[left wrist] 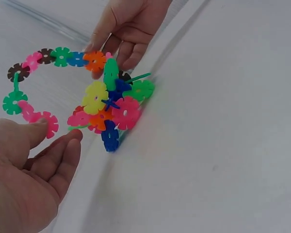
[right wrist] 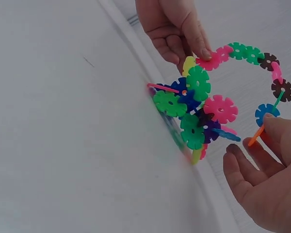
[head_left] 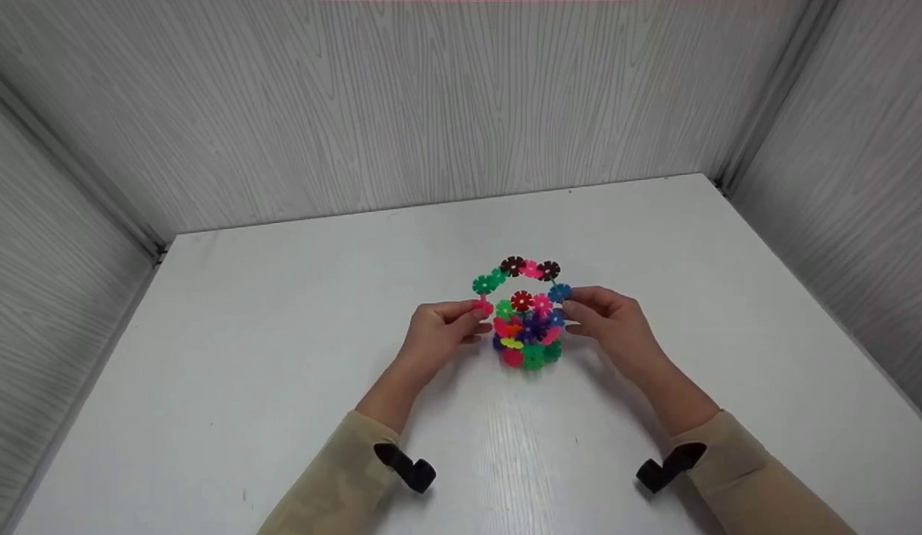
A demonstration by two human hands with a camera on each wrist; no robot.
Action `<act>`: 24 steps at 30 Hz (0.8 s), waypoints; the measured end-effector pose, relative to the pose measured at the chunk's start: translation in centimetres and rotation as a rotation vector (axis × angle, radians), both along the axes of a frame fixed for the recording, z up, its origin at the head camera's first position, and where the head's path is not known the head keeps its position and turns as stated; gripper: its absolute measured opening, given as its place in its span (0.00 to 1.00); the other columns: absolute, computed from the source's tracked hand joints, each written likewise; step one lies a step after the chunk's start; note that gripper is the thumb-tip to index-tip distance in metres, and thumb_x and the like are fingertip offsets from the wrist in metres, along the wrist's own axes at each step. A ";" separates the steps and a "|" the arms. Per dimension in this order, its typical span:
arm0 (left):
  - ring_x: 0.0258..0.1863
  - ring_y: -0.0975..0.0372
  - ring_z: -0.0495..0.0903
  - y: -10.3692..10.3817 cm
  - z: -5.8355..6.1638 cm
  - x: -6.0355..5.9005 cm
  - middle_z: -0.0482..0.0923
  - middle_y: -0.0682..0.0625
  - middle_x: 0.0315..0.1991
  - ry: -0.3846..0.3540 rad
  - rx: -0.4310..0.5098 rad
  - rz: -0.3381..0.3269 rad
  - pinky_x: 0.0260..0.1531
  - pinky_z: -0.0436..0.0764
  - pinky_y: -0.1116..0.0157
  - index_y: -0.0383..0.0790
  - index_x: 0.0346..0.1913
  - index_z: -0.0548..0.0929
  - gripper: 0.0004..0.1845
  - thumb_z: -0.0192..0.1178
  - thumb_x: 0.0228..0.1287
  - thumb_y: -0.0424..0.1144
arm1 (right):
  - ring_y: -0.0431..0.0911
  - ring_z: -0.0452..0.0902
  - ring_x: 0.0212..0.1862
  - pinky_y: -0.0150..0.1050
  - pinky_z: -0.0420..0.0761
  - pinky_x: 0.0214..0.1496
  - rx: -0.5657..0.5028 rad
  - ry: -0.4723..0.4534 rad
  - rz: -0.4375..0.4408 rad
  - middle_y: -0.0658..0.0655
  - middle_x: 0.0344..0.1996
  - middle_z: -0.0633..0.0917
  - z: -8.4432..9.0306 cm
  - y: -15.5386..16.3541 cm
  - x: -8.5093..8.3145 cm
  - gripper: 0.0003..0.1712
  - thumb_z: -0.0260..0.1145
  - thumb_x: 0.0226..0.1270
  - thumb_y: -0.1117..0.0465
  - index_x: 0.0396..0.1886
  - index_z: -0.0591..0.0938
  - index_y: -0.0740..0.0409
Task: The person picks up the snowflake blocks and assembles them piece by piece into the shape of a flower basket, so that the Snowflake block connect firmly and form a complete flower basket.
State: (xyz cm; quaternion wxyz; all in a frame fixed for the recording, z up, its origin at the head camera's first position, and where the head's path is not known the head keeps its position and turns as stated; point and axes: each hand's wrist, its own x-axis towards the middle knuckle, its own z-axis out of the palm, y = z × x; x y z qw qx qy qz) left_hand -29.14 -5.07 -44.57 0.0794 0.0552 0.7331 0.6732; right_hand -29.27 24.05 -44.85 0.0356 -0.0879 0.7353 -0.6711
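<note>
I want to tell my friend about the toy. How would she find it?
Look at the middle of the white table, between the left hand and right hand. There stands the basket of coloured flower discs, the only colourful thing, with an arched handle on top.

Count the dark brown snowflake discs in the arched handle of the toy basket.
2. One brown disc sits left of the handle's top, the other brown disc right of it, a pink disc between. Others may hide in the basket body.

disc model [head_left: 526, 327] on tabletop [head_left: 282, 386], centre, nearer back edge | left hand [head_left: 440, 334] at its left | right hand [head_left: 613, 319] at its right
</note>
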 end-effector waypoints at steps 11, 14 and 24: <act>0.49 0.54 0.91 0.2 -0.8 1.0 0.89 0.47 0.53 0.018 -0.008 -0.028 0.51 0.88 0.61 0.40 0.59 0.90 0.14 0.64 0.79 0.41 | 0.53 0.90 0.51 0.45 0.88 0.55 -0.048 -0.027 0.022 0.67 0.52 0.86 -0.4 0.2 0.6 0.20 0.67 0.79 0.61 0.62 0.81 0.69; 0.48 0.54 0.91 -0.1 -1.0 1.3 0.89 0.47 0.53 0.010 0.002 -0.028 0.50 0.88 0.61 0.41 0.58 0.91 0.13 0.64 0.78 0.40 | 0.54 0.90 0.51 0.45 0.88 0.55 -0.049 -0.032 0.030 0.68 0.53 0.86 -0.3 0.1 0.8 0.20 0.67 0.79 0.61 0.62 0.81 0.69; 0.48 0.53 0.91 0.4 -1.3 1.5 0.90 0.44 0.51 0.000 0.018 -0.054 0.49 0.89 0.59 0.38 0.59 0.90 0.14 0.63 0.79 0.39 | 0.54 0.89 0.53 0.44 0.88 0.55 -0.019 -0.032 0.036 0.67 0.56 0.85 -0.5 0.1 1.3 0.20 0.68 0.79 0.60 0.63 0.82 0.66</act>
